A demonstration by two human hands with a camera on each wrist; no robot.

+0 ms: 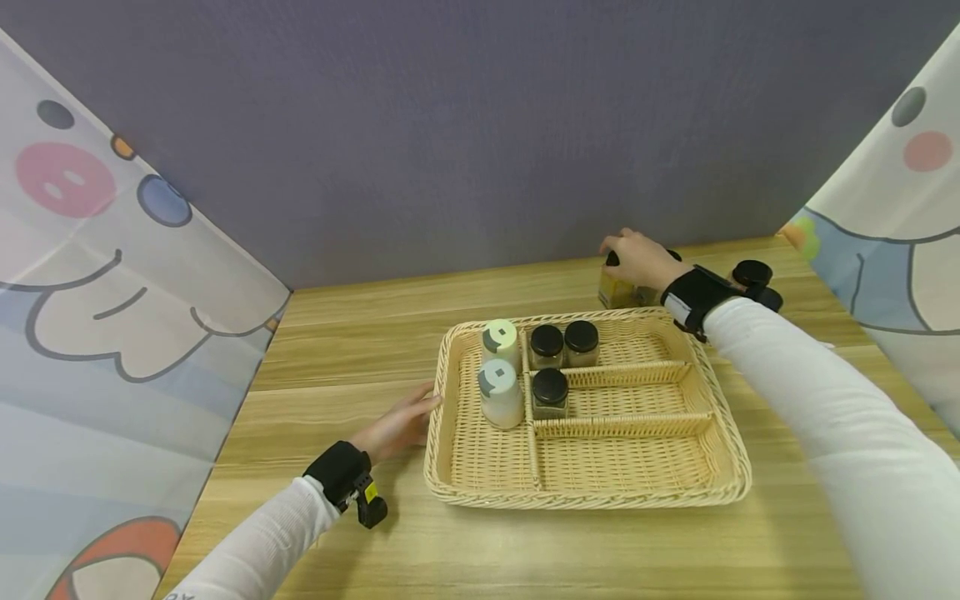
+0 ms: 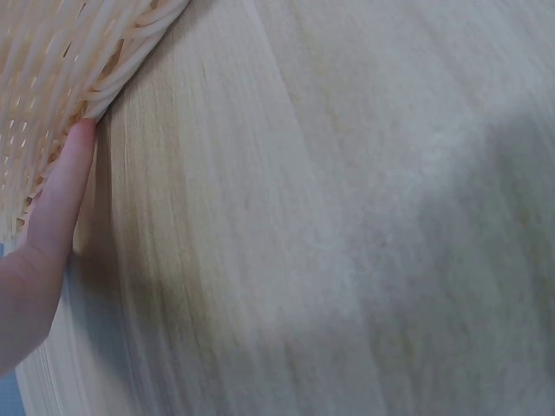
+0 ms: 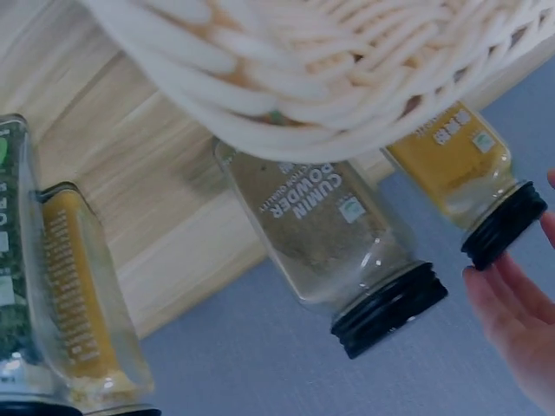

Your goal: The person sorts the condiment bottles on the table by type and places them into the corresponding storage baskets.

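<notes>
My right hand point(image 1: 641, 258) is behind the wicker basket point(image 1: 585, 499), its fingers and thumb at the black lid of a jar of yellow powder point(image 1: 615, 292). In the right wrist view, the fingertips pinch that lid from the side. Beside it stands a jar labelled cumin powder point(image 3: 321, 225), untouched. My left hand point(image 1: 401, 425) rests against the basket's left wall, with the thumb point(image 2: 65, 191) straight along the weave in the left wrist view. Its other fingers are mostly hidden.
Inside the divided basket are two white-topped containers point(image 1: 501, 396) on the left and three black-lidded jars point(image 1: 550, 396) in the middle. Further jars point(image 1: 752, 273) stand at the right, one of green flakes point(image 3: 17, 286). A grey wall point(image 1: 450, 167) rises behind the wooden table point(image 1: 337, 333).
</notes>
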